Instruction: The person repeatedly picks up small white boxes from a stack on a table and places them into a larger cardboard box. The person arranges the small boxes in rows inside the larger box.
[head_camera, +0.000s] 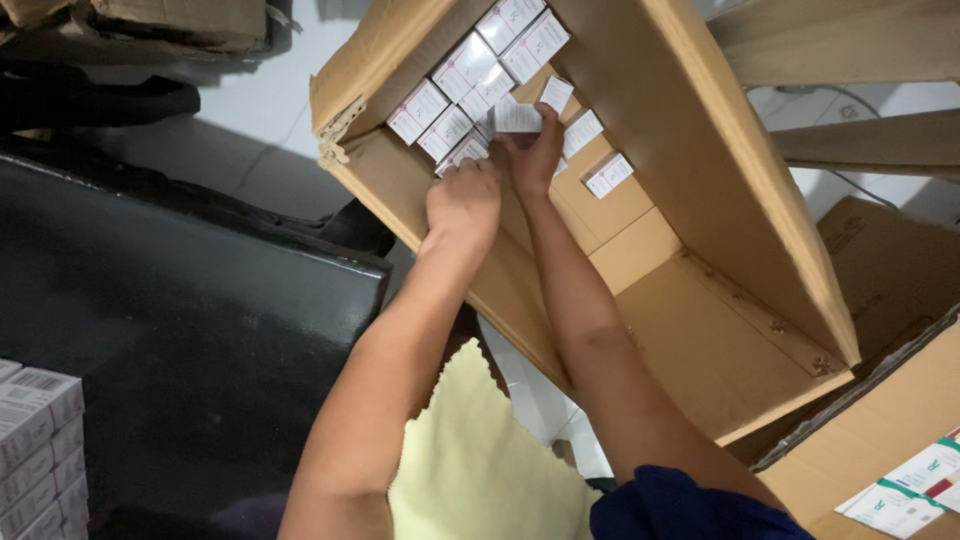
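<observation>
Fingers (478, 168) buried among small white boxes (465, 75) (grip unclear).

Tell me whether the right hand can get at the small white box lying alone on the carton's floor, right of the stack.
Probably yes: the right hand is already deep inside the cardboard carton, and the lone small white box lies just beside it with nothing between.

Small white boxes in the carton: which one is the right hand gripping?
The small white box pinched at the right hand fingertips, mid-carton; the other boxes lie packed or loose on the cardboard carton floor, none in that hand.
</observation>
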